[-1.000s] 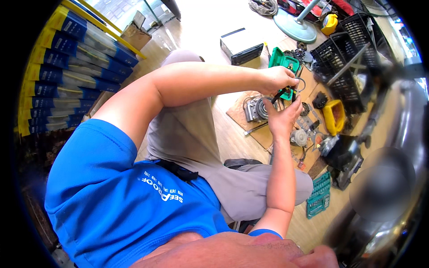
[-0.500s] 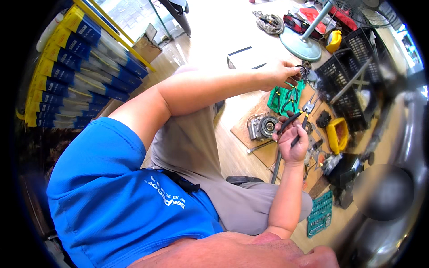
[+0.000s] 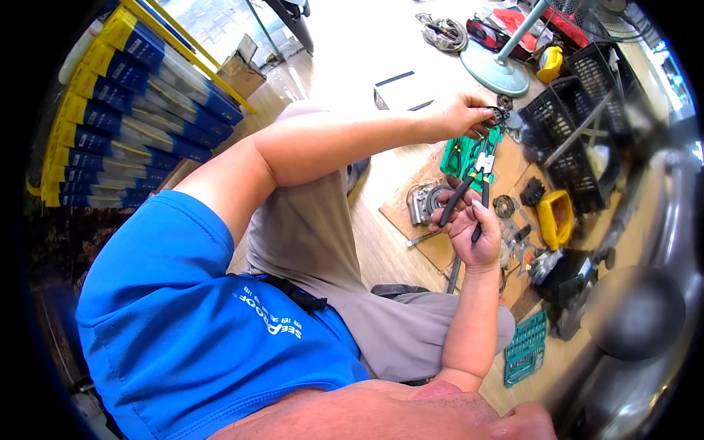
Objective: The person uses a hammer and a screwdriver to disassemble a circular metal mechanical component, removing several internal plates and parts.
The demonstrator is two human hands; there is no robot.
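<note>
My left hand (image 3: 462, 116) is raised, its thumb and fingertips pinched on a small dark ring-shaped part (image 3: 500, 115). My right hand (image 3: 479, 246) sits lower, palm up, fingers curled around the black handles of long-nosed pliers (image 3: 484, 163), whose tips point up toward that part; I cannot tell whether they touch it. Behind the pliers, an open green tool case (image 3: 453, 152) with more pliers lies beside a round metal housing (image 3: 422, 205) on cardboard (image 3: 402, 220). My right fingers partly hide the housing.
Blue-and-yellow packages (image 3: 128, 110) hang left. A fan base (image 3: 490, 79), black crates (image 3: 565, 121) and a cut yellow jug (image 3: 554, 220) stand right, near loose metal parts. A socket set (image 3: 524, 352) lies below, a white box (image 3: 396, 93) farther back.
Since a second ago my hands have parted, the left moving up with the dark part, the right down with the pliers. In the last half second the pliers have shifted left, tips upward.
</note>
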